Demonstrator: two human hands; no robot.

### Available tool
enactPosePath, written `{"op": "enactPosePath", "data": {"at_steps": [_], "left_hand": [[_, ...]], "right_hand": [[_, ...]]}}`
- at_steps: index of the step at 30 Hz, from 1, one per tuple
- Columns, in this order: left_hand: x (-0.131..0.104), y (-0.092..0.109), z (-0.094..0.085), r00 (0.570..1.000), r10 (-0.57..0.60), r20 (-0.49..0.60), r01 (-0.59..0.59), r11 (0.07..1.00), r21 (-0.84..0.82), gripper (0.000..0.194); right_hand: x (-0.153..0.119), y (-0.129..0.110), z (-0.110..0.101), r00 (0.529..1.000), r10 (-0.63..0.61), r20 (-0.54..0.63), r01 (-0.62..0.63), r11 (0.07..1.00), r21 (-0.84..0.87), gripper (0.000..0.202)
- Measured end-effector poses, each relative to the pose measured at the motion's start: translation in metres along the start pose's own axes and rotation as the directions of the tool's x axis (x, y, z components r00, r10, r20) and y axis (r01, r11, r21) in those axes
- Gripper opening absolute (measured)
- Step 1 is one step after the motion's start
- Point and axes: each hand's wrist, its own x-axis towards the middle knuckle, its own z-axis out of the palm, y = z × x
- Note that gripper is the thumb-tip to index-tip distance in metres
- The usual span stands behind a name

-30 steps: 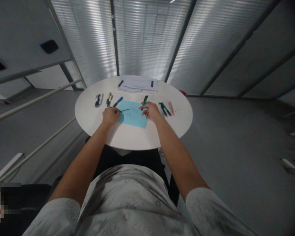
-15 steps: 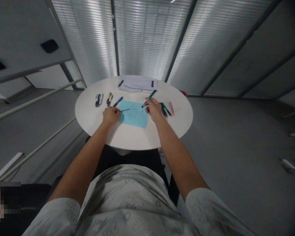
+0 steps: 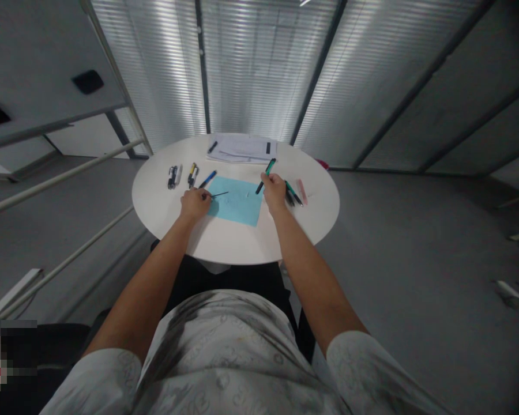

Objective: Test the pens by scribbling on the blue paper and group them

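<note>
My right hand (image 3: 275, 191) is closed around a green and black pen (image 3: 269, 170), held slanted above the right edge of a light blue sheet of paper (image 3: 237, 213). At the sheet's left edge, my left hand (image 3: 194, 204) has its fingers closed on a thin dark stick (image 3: 219, 195), which reaches over the paper; its exact kind is too small to tell. A few faint marks and a small whitish spot show on the sheet. Just beyond my left hand lies a blue and black pen (image 3: 208, 178).
The round white table (image 3: 233, 245) also bears a stack of white papers (image 3: 242, 148) at the back. Several pens (image 3: 172, 177) lie at left, with yellow-and-black ones (image 3: 192, 174) beside them. At right are green and black pens (image 3: 294, 193) and a pink item (image 3: 302, 191).
My right hand has shifted to the right with the green and black pen, away from the whitish spot on the paper. My left hand has stayed put.
</note>
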Motion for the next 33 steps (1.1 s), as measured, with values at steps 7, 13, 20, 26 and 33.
{"op": "enactPosePath", "data": {"at_steps": [7,13,20,26,33], "left_hand": [[0.002,-0.004,0.003,0.999,0.019,-0.032,-0.019,1.000,-0.019,0.032],[0.000,-0.003,0.002,0.999,0.024,-0.046,-0.025,0.999,-0.030,0.034],[0.003,-0.010,0.004,0.999,-0.041,-0.018,0.035,0.970,-0.242,0.036],[0.001,-0.010,0.003,0.997,-0.081,-0.006,0.074,0.933,-0.352,0.036],[0.001,-0.011,0.001,0.993,-0.103,-0.053,0.079,0.935,-0.346,0.033]], "right_hand": [[-0.004,-0.002,-0.005,0.997,0.028,-0.068,-0.054,0.912,-0.407,0.026],[-0.012,-0.006,-0.002,0.991,0.106,0.084,-0.018,0.720,-0.694,0.026],[-0.013,0.001,-0.002,0.990,0.090,0.113,0.034,0.615,-0.788,0.039],[-0.013,0.003,-0.003,0.988,0.082,0.132,0.052,0.623,-0.780,0.027],[-0.004,0.004,-0.003,0.995,0.097,0.026,-0.057,0.754,-0.655,0.030]]}}
